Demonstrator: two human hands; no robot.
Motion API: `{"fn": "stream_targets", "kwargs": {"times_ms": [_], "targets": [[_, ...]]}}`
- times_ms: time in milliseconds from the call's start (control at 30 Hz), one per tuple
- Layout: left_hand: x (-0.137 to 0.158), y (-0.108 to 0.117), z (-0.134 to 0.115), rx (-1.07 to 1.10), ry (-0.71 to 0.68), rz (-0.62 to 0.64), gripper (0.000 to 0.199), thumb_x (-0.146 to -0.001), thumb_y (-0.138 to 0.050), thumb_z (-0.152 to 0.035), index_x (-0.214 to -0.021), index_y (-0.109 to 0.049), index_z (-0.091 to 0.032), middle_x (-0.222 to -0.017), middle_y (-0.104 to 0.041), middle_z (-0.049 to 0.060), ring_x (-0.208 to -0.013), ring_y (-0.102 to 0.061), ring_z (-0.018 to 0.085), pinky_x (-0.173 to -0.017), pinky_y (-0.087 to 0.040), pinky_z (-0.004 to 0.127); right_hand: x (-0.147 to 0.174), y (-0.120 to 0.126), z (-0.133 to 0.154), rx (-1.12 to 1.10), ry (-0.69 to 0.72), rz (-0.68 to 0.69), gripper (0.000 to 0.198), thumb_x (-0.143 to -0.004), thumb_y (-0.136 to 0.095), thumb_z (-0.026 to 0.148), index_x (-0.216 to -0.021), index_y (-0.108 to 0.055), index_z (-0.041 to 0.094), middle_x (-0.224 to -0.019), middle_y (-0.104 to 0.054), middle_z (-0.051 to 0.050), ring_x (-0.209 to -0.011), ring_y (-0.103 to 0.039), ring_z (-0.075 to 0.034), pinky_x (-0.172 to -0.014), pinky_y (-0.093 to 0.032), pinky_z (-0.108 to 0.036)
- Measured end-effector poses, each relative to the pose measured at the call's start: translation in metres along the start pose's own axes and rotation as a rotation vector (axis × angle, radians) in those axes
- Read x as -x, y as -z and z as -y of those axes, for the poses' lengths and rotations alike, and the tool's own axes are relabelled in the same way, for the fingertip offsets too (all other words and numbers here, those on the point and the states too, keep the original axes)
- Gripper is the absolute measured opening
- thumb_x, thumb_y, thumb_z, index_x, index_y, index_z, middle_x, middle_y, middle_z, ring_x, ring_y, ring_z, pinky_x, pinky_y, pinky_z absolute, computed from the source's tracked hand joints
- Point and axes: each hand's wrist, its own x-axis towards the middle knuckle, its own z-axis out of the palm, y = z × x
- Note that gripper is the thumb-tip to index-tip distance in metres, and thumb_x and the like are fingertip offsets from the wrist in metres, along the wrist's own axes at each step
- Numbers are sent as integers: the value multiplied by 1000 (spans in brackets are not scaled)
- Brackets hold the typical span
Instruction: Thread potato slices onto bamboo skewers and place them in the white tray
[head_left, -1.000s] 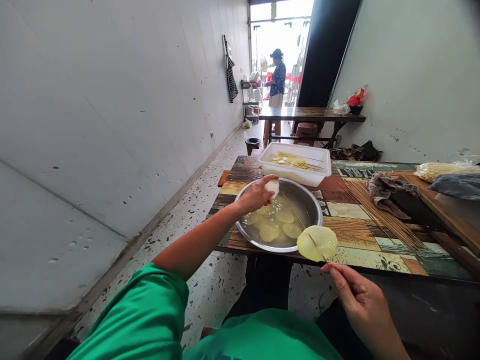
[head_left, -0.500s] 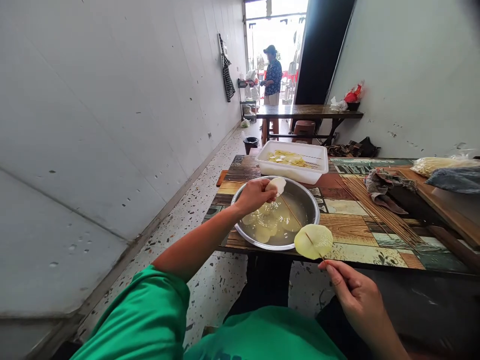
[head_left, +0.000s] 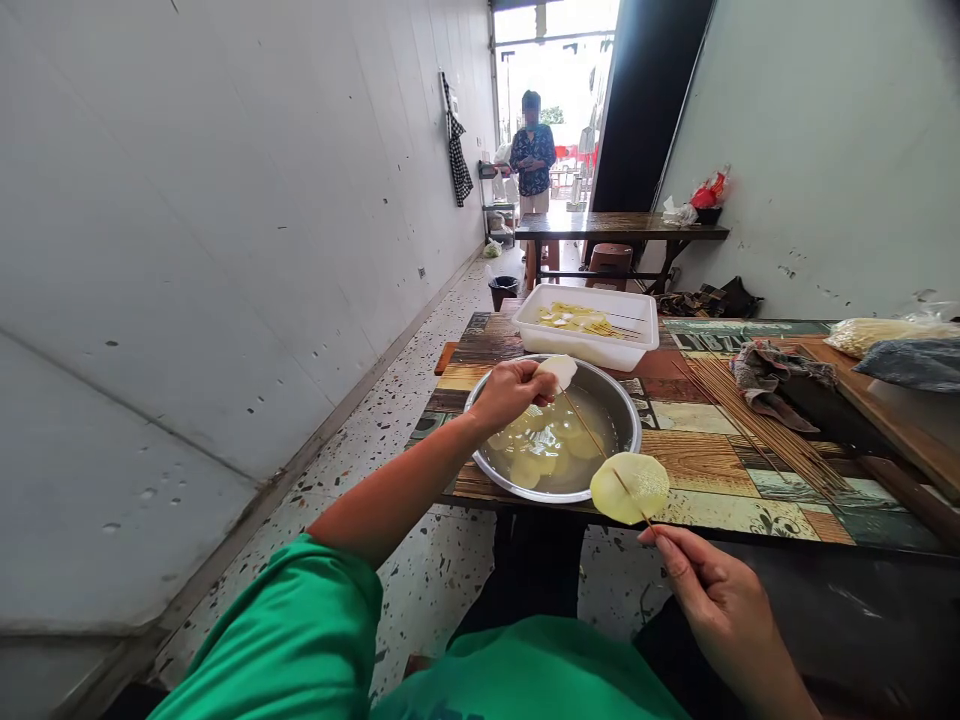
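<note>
Indoors, right hand (head_left: 709, 582) gripping skewer (head_left: 583, 423), left hand (head_left: 516, 390) pinching slice (head_left: 562, 370)

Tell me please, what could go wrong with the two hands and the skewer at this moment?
The skewer might prick the left hand, which is close to its far end. The pale slice pinched there could slip into the basin below. The yellowish slice might split where the skewer pierces it.

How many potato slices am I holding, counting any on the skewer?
2: one potato slice in your left hand above the metal basin, another slice on the skewer in your right hand. Others behind may be hidden.
</note>
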Motion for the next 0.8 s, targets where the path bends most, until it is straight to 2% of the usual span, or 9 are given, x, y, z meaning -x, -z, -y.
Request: {"fn": "stream_targets", "kwargs": {"times_ms": [133,367,467,667,800], "targets": [[1,0,3,-37,-63,-14,16,-77,-64,-24,-69,-63,-11,-64,-64,2,-57,-60,9,-59,-50,21,1,1,0,18,10,3,40,-86,-51,50,-89,-72,15,-47,-41,4,-40,-30,-11,-38,-24,-24],[2,2,5,-6,-97,-12,13,-76,-66,-22,-83,-61,-12,-66,-66,1,-55,-61,9,-55,-51,21,0,0,-1,3,-14,25,42,-86,-51,51,-90,-71,15,-47,-43,3,-40,-32,-11,-39,-25,-24],[1,2,6,7,-95,0,12,-76,-66,-21,-79,-61,-11,-64,-66,2,-54,-60,9,-54,-50,21,-1,-1,-2,-1,-27,24,42,-86,-51,51,-92,-72,15,-48,-45,3,-41,-34,-12,-40,-28,-24],[2,2,7,39,-24,37,14,-76,-69,-21,-76,-61,-10,-69,-68,5,-55,-62,10,-54,-50,21,-6,-4,0,-37,-3,5,39,-86,-53,50,-88,-74,17,-47,-48,2,-40,-40,-12,-39,-33,-23],[-1,2,5,175,101,60,18,-84,-64,-26,-79,-60,-10,-69,-68,5,-52,-60,8,-52,-47,19,-7,-7,-5,-76,31,9,36,-86,-55,48,-90,-76,18,-47,-51,2,-39,-43,-12,-38,-34,-21]]}}
